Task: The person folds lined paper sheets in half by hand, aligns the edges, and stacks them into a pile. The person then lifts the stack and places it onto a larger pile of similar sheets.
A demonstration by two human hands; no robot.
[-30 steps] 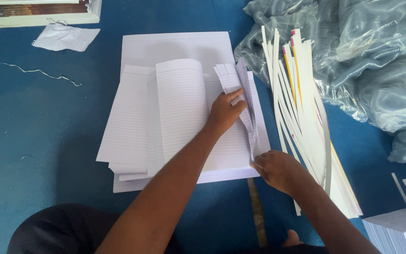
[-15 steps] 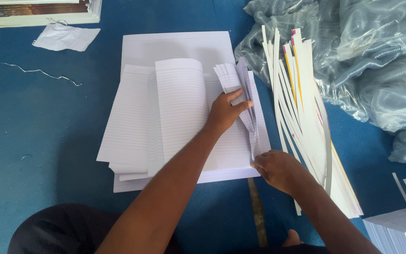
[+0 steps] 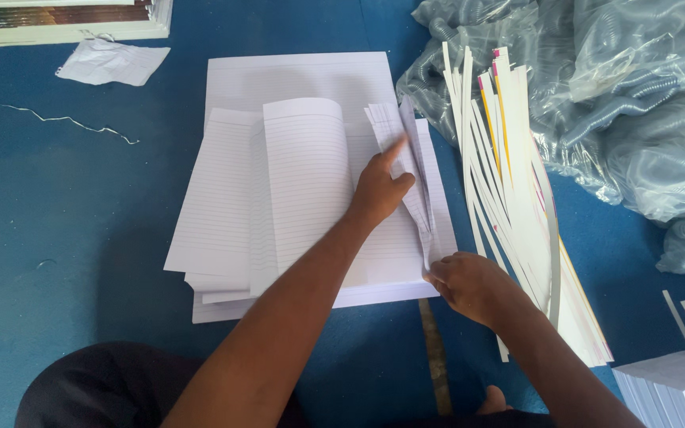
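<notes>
The stack of ruled paper sheets (image 3: 311, 182) lies in the middle of the blue floor covering (image 3: 57, 238), fanned out a little toward the left. The left hand (image 3: 380, 186) presses flat on the stack with the fingers stretched, near the lifted sheet edges (image 3: 414, 174) at the right side. The right hand (image 3: 469, 285) pinches the near right corner of these edges between thumb and fingers. The sheets look thin, light and soft, so they probably bend and slide easily; the corner seems the best place to hold. Just beside, on the right, lie long white paper strips (image 3: 509, 174), and behind them crumpled clear plastic bags (image 3: 636, 103). A crumpled paper scrap (image 3: 112, 62) lies well apart at the far left.
</notes>
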